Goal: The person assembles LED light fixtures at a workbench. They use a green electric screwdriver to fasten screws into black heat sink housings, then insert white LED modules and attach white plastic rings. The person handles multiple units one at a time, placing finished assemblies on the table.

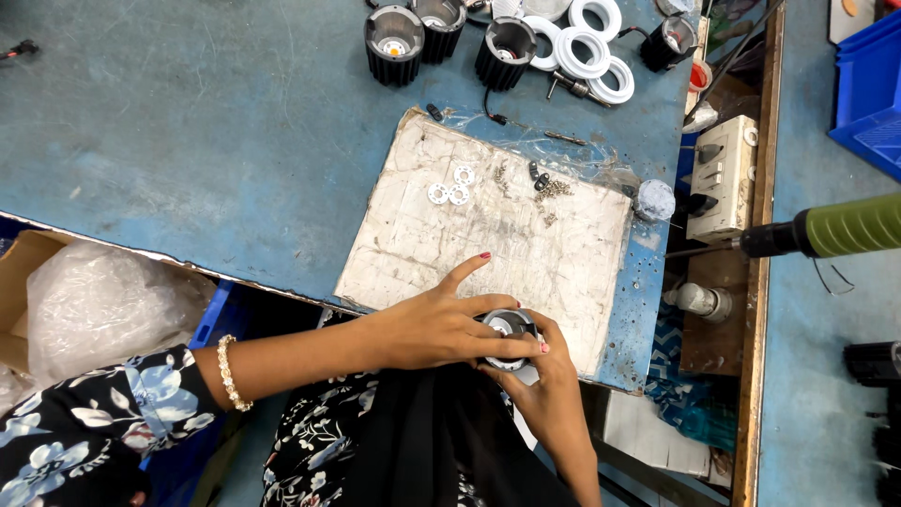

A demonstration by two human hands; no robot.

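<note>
1. Blue workbench (188,141): worn, scratched top fills most of the view; its near edge runs diagonally above the person's lap.
2. Work mat (526,244): a dirty whitish board lying on the bench, right of centre, with clear plastic film bunched along its far edge.
3. Power screwdriver (826,230): green-handled, lying level at the right, its bit pointing toward the mat.
4. Black finned housings (394,42): three stand upright at the far edge of the bench, with white rings (582,47) grouped just beside them.
5. Switch box (723,178): cream, on the wooden strip right of the bench.
6. Left hand (427,329): curled around the lamp housing from the left, index finger stretched out flat over the mat; a beaded bracelet is on the wrist.
7. Right hand (544,380): closed on the same housing from below and the right.
8. Lamp housing (510,336): small, round, silver-rimmed, gripped between both hands at the mat's near edge.
9. White washers (450,188): three, close together on the mat's far part; small screws (554,188) lie scattered near them.
</note>
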